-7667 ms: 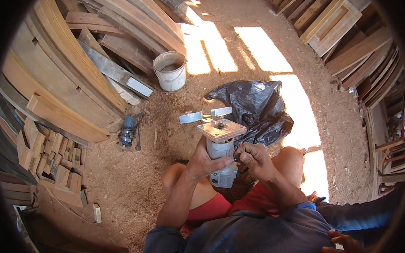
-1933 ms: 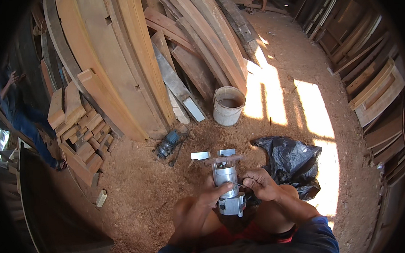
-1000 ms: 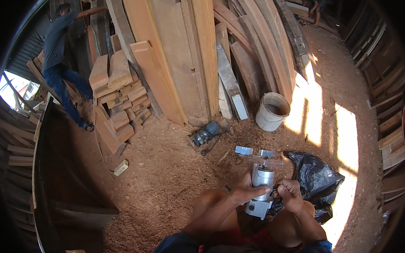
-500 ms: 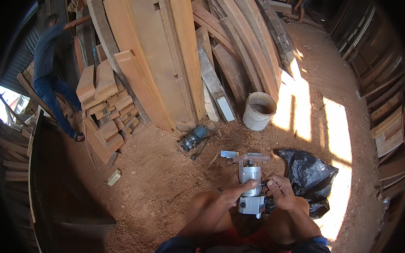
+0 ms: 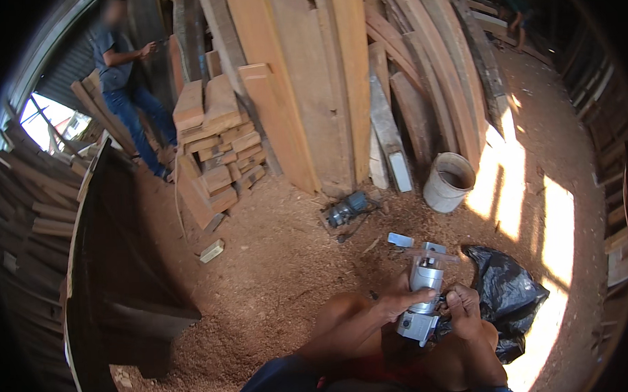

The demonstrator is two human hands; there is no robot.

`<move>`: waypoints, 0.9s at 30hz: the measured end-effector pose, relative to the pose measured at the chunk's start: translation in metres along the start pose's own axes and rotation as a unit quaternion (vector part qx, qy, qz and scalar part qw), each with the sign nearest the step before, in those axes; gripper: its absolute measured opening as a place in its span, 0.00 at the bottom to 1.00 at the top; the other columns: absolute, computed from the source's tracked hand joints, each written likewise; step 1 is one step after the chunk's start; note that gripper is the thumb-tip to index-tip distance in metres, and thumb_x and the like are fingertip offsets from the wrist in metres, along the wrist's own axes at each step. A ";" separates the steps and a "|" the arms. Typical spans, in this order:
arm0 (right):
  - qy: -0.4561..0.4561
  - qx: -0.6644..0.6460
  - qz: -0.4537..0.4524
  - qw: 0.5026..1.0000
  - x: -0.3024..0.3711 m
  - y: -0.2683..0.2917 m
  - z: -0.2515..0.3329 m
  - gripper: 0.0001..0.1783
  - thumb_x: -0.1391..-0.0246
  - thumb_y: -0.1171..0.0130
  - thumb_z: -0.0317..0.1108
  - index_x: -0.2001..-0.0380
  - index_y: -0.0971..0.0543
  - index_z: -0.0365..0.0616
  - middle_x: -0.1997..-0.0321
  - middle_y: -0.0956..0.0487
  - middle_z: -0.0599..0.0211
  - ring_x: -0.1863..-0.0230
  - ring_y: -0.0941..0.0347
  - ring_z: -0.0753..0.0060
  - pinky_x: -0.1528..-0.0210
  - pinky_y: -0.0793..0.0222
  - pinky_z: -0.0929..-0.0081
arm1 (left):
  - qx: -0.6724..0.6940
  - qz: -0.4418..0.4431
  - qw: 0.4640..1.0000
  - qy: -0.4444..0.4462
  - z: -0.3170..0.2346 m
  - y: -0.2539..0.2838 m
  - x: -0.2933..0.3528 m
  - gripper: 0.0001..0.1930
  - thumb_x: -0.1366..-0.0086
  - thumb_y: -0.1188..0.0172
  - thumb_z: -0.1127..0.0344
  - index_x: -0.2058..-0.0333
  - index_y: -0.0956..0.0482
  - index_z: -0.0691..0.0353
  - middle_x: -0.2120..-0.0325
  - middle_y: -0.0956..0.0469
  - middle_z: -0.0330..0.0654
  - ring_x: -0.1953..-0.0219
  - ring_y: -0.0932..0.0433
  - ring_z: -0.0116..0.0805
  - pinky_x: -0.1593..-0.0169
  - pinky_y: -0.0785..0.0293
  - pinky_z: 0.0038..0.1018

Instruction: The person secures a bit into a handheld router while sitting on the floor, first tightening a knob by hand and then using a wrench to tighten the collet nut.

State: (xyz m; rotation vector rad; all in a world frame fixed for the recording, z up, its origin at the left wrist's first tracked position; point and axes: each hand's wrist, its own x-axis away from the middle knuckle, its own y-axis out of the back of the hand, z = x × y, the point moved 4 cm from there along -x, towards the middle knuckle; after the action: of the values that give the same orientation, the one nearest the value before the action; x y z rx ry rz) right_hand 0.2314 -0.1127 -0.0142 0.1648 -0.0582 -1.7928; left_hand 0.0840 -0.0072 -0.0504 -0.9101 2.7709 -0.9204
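Above my lap I hold a silver trim router (image 5: 426,278), its clear base pointing away from me. My left hand (image 5: 399,300) is wrapped round the router body, thumb lying across the metal. At the router's right side my right hand (image 5: 464,305) is closed, thumb and fingers pressed together by a small dark part. What sits between those fingers is too small to make out. Just beyond the router base a small pale blue-white box (image 5: 400,240) lies on the sawdust. A black plastic bag (image 5: 507,289) rests to the right of my right hand.
A blue-green power tool (image 5: 349,208) and a white bucket (image 5: 449,182) are on the ground ahead. Stacked wood blocks (image 5: 222,154) and tall leaning planks (image 5: 293,86) stand behind. A pale block (image 5: 211,251) lies left. A co-worker (image 5: 126,78) stands far left; another person (image 5: 515,16) is far right.
My view has swung left, so the scene sits farther right. Both hands keep their places on the router. The co-worker at left has brought the outstretched arm in from the planks.
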 end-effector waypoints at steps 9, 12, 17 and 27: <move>-0.029 -0.055 0.017 0.998 -0.015 -0.010 0.004 0.20 0.28 0.46 0.41 0.72 0.22 0.39 0.77 0.24 0.73 0.74 0.31 0.85 0.72 0.36 0.80 | 0.053 -0.010 0.998 0.034 -0.002 0.011 0.005 0.26 0.37 0.27 0.56 0.47 0.26 0.62 0.60 0.21 0.39 0.58 0.19 0.27 0.56 0.19 0.29; -0.037 -0.030 0.018 0.999 -0.019 -0.007 -0.010 0.20 0.28 0.46 0.42 0.72 0.23 0.40 0.77 0.24 0.73 0.76 0.31 0.84 0.73 0.36 0.81 | 0.053 -0.026 0.998 0.038 0.000 0.016 0.002 0.26 0.37 0.28 0.56 0.47 0.26 0.61 0.60 0.21 0.38 0.59 0.19 0.27 0.56 0.19 0.29; -0.028 -0.065 0.009 0.997 -0.016 -0.007 -0.020 0.21 0.28 0.44 0.45 0.71 0.24 0.40 0.77 0.24 0.72 0.78 0.32 0.85 0.75 0.37 0.83 | 0.006 -0.037 0.998 0.053 0.011 0.021 -0.006 0.28 0.38 0.26 0.58 0.44 0.28 0.60 0.59 0.22 0.38 0.57 0.20 0.28 0.53 0.20 0.30; -0.062 -0.178 0.016 0.982 -0.012 -0.009 -0.024 0.22 0.31 0.40 0.50 0.68 0.23 0.39 0.78 0.24 0.72 0.78 0.33 0.84 0.75 0.38 0.83 | -0.040 -0.018 0.999 0.000 0.000 0.015 -0.006 0.42 0.40 0.24 0.58 0.34 0.41 0.61 0.55 0.26 0.38 0.53 0.25 0.28 0.51 0.23 0.31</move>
State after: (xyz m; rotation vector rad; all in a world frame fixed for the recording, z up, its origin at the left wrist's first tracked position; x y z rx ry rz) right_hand 0.2286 -0.0982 -0.0383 -0.2028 0.1705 -1.7490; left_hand 0.0808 0.0055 -0.0598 -0.9745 2.8193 -0.8188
